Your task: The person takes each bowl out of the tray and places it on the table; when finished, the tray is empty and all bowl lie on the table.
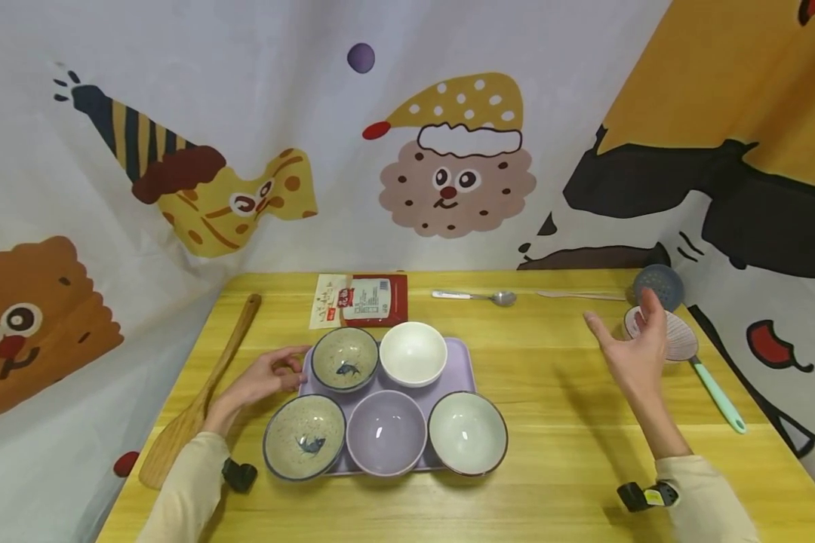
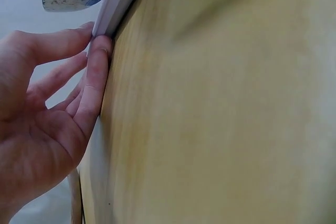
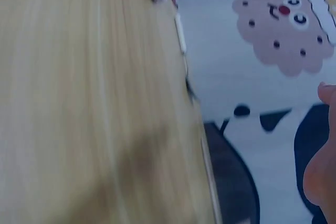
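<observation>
Now the table [image 1: 557,467] carries my tray [image 1: 458,362] near its back-left part, five bowls crowding it. The near fish bowl [image 1: 304,436] and green bowl [image 1: 467,431] overhang the tray's front edge, so I judge a jerk or tilt could spill them. My left hand [image 1: 263,379] touches the tray's left edge, thumb and fingertip [image 2: 100,51] lightly pinching the rim. My right hand [image 1: 635,351] hovers spread, holding nothing, near the table's right edge.
</observation>
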Tool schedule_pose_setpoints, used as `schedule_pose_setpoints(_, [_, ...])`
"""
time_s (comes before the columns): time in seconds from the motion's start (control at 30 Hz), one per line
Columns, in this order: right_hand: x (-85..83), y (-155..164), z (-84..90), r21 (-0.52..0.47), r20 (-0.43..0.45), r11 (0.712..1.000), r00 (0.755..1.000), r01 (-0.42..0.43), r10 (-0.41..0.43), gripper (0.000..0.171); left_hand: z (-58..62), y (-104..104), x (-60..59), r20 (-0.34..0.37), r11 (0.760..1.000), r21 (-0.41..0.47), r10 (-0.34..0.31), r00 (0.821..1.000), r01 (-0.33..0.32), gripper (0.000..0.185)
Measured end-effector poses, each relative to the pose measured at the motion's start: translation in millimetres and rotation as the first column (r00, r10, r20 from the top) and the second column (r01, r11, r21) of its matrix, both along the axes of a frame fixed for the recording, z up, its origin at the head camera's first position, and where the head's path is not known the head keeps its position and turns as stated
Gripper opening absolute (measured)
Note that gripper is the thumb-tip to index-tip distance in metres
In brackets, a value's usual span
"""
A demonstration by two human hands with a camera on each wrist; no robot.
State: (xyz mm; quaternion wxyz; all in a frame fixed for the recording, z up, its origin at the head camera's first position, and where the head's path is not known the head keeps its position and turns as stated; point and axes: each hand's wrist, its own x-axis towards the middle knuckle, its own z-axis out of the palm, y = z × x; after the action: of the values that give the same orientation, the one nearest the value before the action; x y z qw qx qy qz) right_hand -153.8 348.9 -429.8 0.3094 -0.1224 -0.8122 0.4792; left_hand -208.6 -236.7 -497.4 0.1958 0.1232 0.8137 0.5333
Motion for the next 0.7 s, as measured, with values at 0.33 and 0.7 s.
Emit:
schedule_pose_setpoints(0.33, [-19.9, -44, 5.8, 0.028, -0.026, 0.985, 0.985, -0.172, 0.172, 0.091, -1.9, -1, 0.6, -0.034, 1.000, -0.020, -0.002, 0.999, 0.001, 0.065])
schedule_pose_setpoints(0.7, [-30.0, -100, 9.3, 0.026, 0.021, 0.904, 0.904, -0.428, 0.427, 0.097, -0.1, 1, 3.0, -0.033, 1.000, -0.020, 0.001, 0.999, -0.002, 0.067])
